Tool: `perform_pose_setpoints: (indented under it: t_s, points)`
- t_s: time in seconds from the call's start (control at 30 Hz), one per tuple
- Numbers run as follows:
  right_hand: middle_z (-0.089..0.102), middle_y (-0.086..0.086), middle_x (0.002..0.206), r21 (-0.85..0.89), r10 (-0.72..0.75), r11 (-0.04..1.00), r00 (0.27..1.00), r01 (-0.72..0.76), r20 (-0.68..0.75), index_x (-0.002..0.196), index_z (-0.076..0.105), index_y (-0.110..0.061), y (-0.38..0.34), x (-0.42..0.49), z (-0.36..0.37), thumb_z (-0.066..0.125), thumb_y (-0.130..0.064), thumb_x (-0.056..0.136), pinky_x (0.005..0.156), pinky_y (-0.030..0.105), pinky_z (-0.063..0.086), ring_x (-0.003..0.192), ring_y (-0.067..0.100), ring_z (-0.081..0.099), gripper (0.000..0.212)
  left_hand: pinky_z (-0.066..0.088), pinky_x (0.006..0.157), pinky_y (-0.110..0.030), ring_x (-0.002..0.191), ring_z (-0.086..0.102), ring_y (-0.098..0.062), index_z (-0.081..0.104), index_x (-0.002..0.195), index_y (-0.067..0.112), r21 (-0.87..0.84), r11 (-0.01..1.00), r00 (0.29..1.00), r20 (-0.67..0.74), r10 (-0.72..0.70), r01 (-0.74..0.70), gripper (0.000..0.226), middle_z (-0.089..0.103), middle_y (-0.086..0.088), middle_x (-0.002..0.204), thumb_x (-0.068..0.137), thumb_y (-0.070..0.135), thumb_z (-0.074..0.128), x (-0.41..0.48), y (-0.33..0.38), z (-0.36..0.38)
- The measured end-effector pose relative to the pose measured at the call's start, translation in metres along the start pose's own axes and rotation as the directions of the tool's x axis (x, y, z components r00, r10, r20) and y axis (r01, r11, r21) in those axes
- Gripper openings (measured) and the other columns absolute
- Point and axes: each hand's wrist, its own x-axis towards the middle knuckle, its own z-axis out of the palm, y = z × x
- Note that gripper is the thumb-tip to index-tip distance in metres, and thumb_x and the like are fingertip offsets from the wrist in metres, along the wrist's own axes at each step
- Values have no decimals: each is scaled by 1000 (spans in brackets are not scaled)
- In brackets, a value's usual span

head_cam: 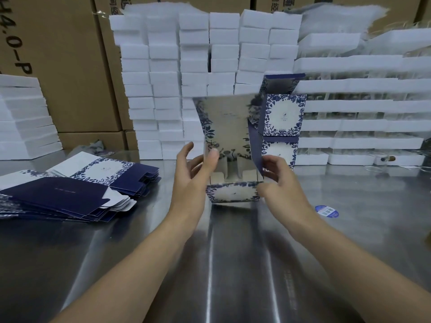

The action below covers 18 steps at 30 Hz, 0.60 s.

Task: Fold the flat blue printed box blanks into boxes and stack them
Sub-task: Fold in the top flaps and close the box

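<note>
Half-folded box [229, 127]: between both sets of fingers, tall floral panel upright, low floral front panel nearest the person. Motion-blurred. Cannot tell whether its lower edge touches the table.
Left hand [194, 169]: grasping the box's left side. Thumb lies flat on the lower left edge of the tall panel, other fingers go behind the left wall, forefinger is spread free to the left.
Right hand [281, 183]: grasping. Fingers are curled round the lower edge of the navy side flap; thumb reaches toward the low front panel.
Box interior: pale inner tabs show between the two thumbs.
Flat blanks [77, 194]: fanned pile on the table, well to the left of the left fingers; navy and floral faces up.
Finished boxes [283, 117]: stack just behind the right fingers, two floral fronts one above the other; topmost part blurred.
Foam blocks [163, 78]: white columns beyond the fingertips, behind the half-folded box.
White trays [349, 106]: stacked right of the finished boxes.
Cartons [70, 66]: brown, behind the foam blocks.
Sticker [326, 211]: round, blue, flat on the table right of the right wrist.
Table [233, 264]: bright steel, under both forearms.
</note>
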Motion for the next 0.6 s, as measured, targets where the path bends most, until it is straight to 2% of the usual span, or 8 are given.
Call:
perform_pose_setpoints:
  t_s: [0.17, 0.23, 0.3, 0.33, 0.37, 0.4, 0.5, 0.6]
  points:
    - [63, -34, 131, -57, 23, 998, 991, -16, 135, 144, 53, -41, -2, -6, 3, 73, -53, 76, 116, 33, 42, 130, -7, 54, 72, 43, 95, -6, 122, 57, 17, 58, 148, 35, 120, 989, 996, 34, 87, -91, 54, 65, 26, 135, 99, 56, 63, 1, -10, 1]
    - [66, -33, 131, -31, 36, 999, 987, -31, 154, 139, 60, -43, -6, -8, 1, 67, -75, 77, 116, 33, 41, 129, -9, 55, 70, 37, 92, 4, 122, 51, 26, 60, 149, 31, 126, 987, 995, 30, 99, -102, 48, 64, 35, 132, 106, 53, 56, 0, -10, 2]
    - [65, -36, 129, -31, 92, 996, 989, -89, 119, 133, 65, -46, -11, -8, -1, 54, -89, 76, 115, 33, 39, 126, -12, 54, 73, 43, 88, -1, 109, 58, 23, 74, 127, 32, 143, 982, 992, -20, 128, -124, 36, 69, 39, 117, 109, 51, 50, 0, -11, 2]
    - [65, -31, 128, -42, 132, 991, 989, -129, 71, 132, 67, -41, -12, -8, -1, 49, -91, 78, 116, 36, 40, 127, -5, 56, 76, 50, 88, -13, 91, 64, 10, 78, 104, 31, 174, 977, 989, -60, 138, -126, 36, 74, 32, 104, 110, 50, 48, 1, -11, 3]
    - [68, -20, 124, -31, 179, 983, 984, -179, 10, 127, 69, -33, -14, -6, -1, 45, -86, 84, 116, 42, 43, 125, 6, 60, 72, 48, 80, -30, 73, 55, -8, 67, 80, 22, 208, 971, 984, -106, 143, -119, 45, 38, 15, 114, 111, 49, 48, 2, -12, 3]
    - [70, -9, 115, 30, 224, 974, 973, -223, -55, 115, 71, -26, -16, -3, -1, 44, -75, 92, 112, 48, 47, 118, 16, 67, 61, 46, 73, -35, 66, 42, -15, 54, 67, 21, 189, 979, 978, -175, 110, -76, 51, 35, 26, 69, 111, 46, 48, 3, -10, 2]
    - [72, 1, 91, 336, 343, 897, 932, -287, -119, 95, 66, -18, -25, -1, -6, 45, -35, 107, 88, 42, 50, 74, 12, 78, 30, 56, 66, -30, 58, 57, -10, 58, 76, 17, -133, 986, 932, -334, -143, 104, 37, 58, 6, 60, 109, 32, 52, 12, -5, -6]
    - [74, -4, 74, 384, 352, 879, 928, -281, -125, 98, 67, -16, -26, -1, -10, 48, -24, 105, 71, 36, 44, 62, 11, 75, 21, 59, 61, -24, 53, 61, 0, 64, 84, 15, -263, 948, 907, -330, -263, 179, 28, 63, 12, 58, 107, 28, 52, 15, -4, -9]
